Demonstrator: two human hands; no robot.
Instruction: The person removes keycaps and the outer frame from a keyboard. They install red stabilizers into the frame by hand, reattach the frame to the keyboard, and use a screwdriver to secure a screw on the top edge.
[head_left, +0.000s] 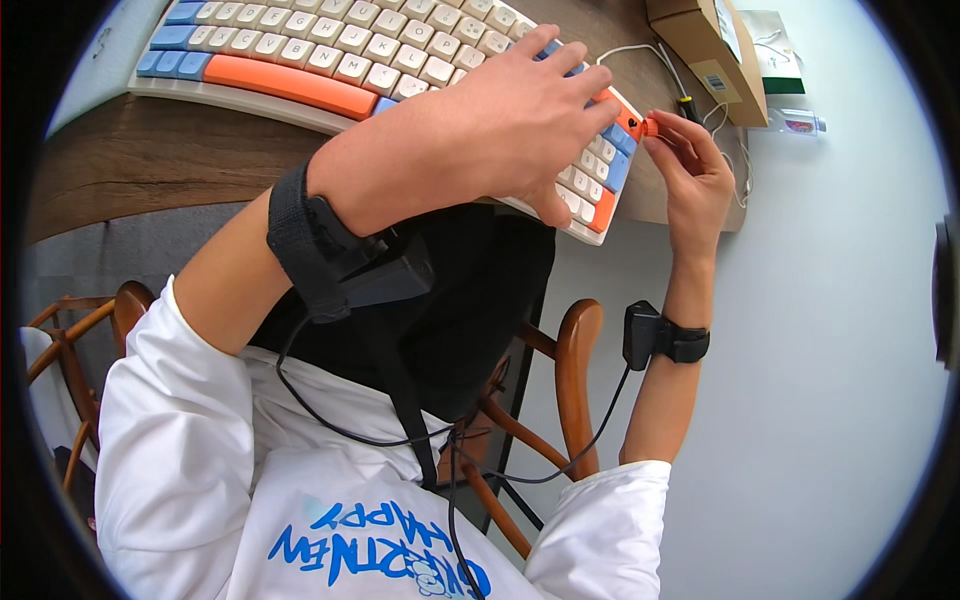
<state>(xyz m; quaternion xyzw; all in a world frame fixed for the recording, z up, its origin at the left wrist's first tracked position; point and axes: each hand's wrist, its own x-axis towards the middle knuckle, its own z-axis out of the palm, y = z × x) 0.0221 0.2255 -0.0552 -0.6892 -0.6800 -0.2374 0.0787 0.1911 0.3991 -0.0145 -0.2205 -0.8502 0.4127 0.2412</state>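
Observation:
A white keyboard (322,60) with cream, blue and orange keys lies across the table. My left hand (520,120) rests over its right part, fingers spread toward the far edge and thumb at the near edge, nothing held in it. Some keys are hidden beneath the palm. By the keyboard's right end, my right hand (695,180) pinches a small round orange knob (651,127) between thumb and fingertips. Just left of the knob, a dark round spot (633,124) shows on the orange corner of the keyboard.
Past the keyboard's right end, a cardboard box (710,50) stands on the wooden table (180,150). A white cable (625,50), a dark tool with a yellow band (686,106) and a plastic bottle (795,122) are near it. Wooden chairs (578,380) stand below the table edge.

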